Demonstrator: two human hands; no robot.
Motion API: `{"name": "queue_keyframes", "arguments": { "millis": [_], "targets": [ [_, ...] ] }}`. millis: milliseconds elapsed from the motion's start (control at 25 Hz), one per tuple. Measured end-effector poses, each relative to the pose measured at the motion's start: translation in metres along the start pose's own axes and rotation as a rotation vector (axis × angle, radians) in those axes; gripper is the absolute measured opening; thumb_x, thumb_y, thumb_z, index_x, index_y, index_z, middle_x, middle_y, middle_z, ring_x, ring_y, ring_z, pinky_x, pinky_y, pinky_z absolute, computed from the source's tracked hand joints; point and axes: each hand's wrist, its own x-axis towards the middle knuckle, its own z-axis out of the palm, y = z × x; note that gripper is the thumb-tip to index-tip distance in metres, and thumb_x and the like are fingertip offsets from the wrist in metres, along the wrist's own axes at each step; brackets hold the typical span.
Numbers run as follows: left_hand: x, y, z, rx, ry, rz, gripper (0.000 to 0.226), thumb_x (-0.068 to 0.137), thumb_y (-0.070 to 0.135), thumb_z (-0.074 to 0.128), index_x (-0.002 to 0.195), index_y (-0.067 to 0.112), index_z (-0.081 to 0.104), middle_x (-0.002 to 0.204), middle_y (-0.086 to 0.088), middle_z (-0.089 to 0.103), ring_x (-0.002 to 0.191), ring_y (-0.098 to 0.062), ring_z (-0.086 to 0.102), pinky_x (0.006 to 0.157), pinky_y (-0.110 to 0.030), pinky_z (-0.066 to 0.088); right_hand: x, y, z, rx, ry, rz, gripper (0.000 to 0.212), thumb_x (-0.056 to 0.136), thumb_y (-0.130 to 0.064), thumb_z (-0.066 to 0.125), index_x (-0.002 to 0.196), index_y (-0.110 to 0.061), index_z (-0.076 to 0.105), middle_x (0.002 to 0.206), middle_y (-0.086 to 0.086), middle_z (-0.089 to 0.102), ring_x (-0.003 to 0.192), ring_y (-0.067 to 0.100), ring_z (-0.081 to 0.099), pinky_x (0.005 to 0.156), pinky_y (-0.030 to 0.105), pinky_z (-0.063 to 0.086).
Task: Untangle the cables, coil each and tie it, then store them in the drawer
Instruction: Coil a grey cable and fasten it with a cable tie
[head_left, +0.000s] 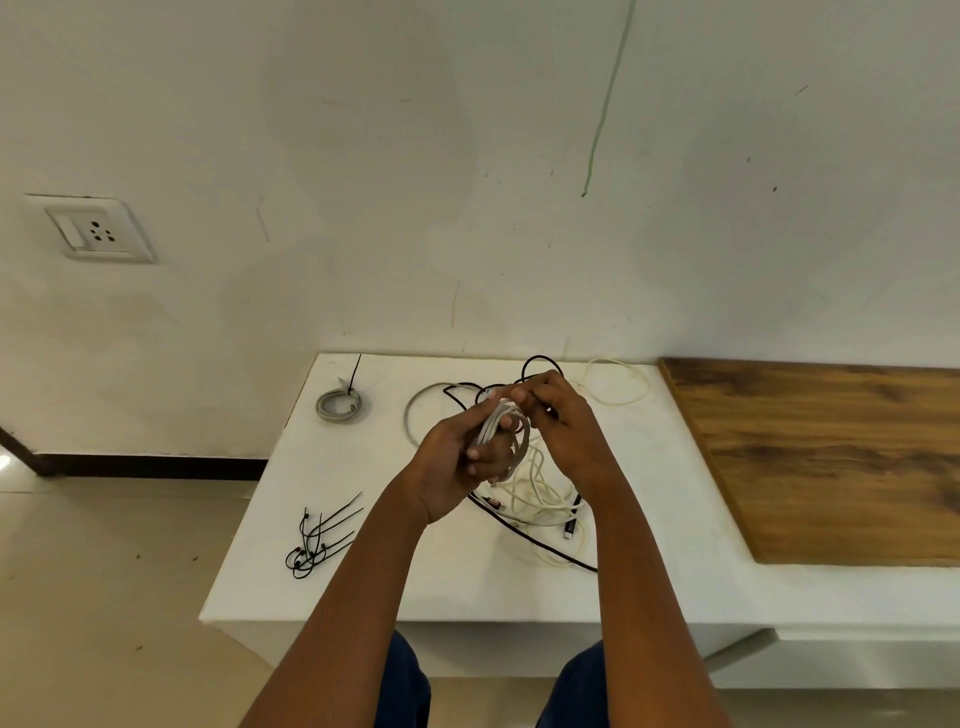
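Note:
Above the white table (395, 582), my left hand (457, 467) grips a small bundle of grey cable (493, 423) wound into loops. My right hand (558, 421) pinches the same grey cable at the top of the bundle. Under and behind the hands lies a tangle of white cable (535, 493) and black cable (545, 548), with a black plug (570, 529) at its right. A finished grey coil (338, 402) bound with a black tie rests at the table's far left. A bunch of loose black cable ties (317, 540) lies at the near left.
A wooden panel (831, 457) covers the surface to the right. The wall stands close behind the table, with a socket plate (96, 231) at the left. Tiled floor lies to the left. No drawer is visible.

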Motion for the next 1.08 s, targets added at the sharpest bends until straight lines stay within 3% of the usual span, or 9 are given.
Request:
{"name": "queue_keyframes", "arguments": {
  "millis": [80,200,320,520,640,760,840,920,1080],
  "targets": [
    [0.000,0.001,-0.001,-0.086,-0.048,0.019,0.034,0.091,0.044,0.044,0.069,0.021,0.058,0.041,0.010,0.030,0.041,-0.009,0.014,0.047,-0.020,0.027,-0.001,0.002,0.002,0.082,-0.018,0.051,0.021,0.097,-0.009,0.045,0.101,-0.002,0.065,0.091,0.004,0.060,0.085,0.005,0.057,0.075,0.018,0.045],
    [0.001,0.004,-0.004,-0.258,-0.046,0.084,0.032,0.093,0.041,0.040,0.074,0.018,0.052,0.042,0.009,0.027,0.041,-0.010,0.016,0.045,-0.019,0.032,-0.001,0.008,0.004,0.019,-0.053,0.061,0.023,0.098,-0.006,0.042,0.106,0.000,0.063,0.077,-0.010,0.057,0.066,-0.012,0.054,0.066,0.007,0.041],
    [0.003,0.007,-0.009,-0.379,0.002,0.192,0.035,0.098,0.040,0.032,0.076,0.018,0.048,0.047,0.008,0.022,0.039,-0.007,0.021,0.047,-0.018,0.036,-0.003,0.015,0.007,-0.096,-0.147,0.093,0.024,0.098,-0.008,0.044,0.114,-0.005,0.061,0.070,-0.009,0.050,0.056,-0.012,0.048,0.058,0.005,0.037],
    [0.007,0.007,-0.020,-0.438,0.282,0.350,0.036,0.100,0.043,0.030,0.081,0.017,0.047,0.053,0.009,0.041,0.043,-0.006,0.038,0.061,-0.021,0.037,-0.002,0.027,0.007,-0.398,-0.260,0.129,0.026,0.097,-0.009,0.046,0.114,-0.014,0.065,0.070,-0.017,0.052,0.073,0.004,0.051,0.062,0.009,0.036],
    [0.008,0.006,-0.025,-0.437,0.423,0.413,0.030,0.100,0.037,0.034,0.083,0.016,0.046,0.060,0.008,0.052,0.049,-0.008,0.048,0.066,-0.024,0.040,-0.002,0.027,0.006,-0.369,-0.301,0.146,0.021,0.095,-0.013,0.052,0.108,-0.015,0.068,0.067,-0.017,0.056,0.072,0.002,0.053,0.061,0.006,0.037],
    [0.009,0.002,-0.024,-0.294,0.542,0.400,0.027,0.100,0.033,0.039,0.082,0.015,0.048,0.062,0.005,0.061,0.050,-0.009,0.055,0.065,-0.025,0.046,-0.004,0.021,0.011,-0.323,-0.308,0.145,0.016,0.091,-0.014,0.059,0.101,-0.013,0.071,0.069,-0.013,0.062,0.066,-0.004,0.054,0.061,0.008,0.037],
    [0.010,-0.003,-0.020,-0.112,0.617,0.367,0.024,0.100,0.032,0.041,0.085,0.017,0.051,0.062,0.007,0.067,0.051,-0.008,0.059,0.059,-0.020,0.051,-0.005,0.017,0.014,-0.360,-0.262,0.101,0.015,0.088,-0.015,0.062,0.098,-0.013,0.073,0.082,-0.006,0.070,0.068,-0.005,0.055,0.062,0.003,0.036],
    [0.010,-0.007,-0.016,0.057,0.644,0.353,0.023,0.100,0.033,0.040,0.089,0.017,0.053,0.065,0.007,0.071,0.052,-0.005,0.063,0.053,-0.016,0.052,-0.006,0.013,0.017,-0.410,-0.204,0.040,0.015,0.084,-0.015,0.065,0.096,-0.014,0.074,0.091,-0.002,0.073,0.077,0.002,0.060,0.064,0.001,0.036],
    [0.011,-0.009,-0.010,0.220,0.619,0.281,0.029,0.101,0.033,0.038,0.101,0.008,0.052,0.076,0.001,0.071,0.058,-0.005,0.068,0.053,-0.010,0.048,-0.009,0.006,0.020,-0.449,-0.164,-0.035,0.020,0.078,-0.011,0.067,0.094,-0.017,0.076,0.084,0.003,0.074,0.078,0.017,0.065,0.066,0.021,0.044]
  ]
}}
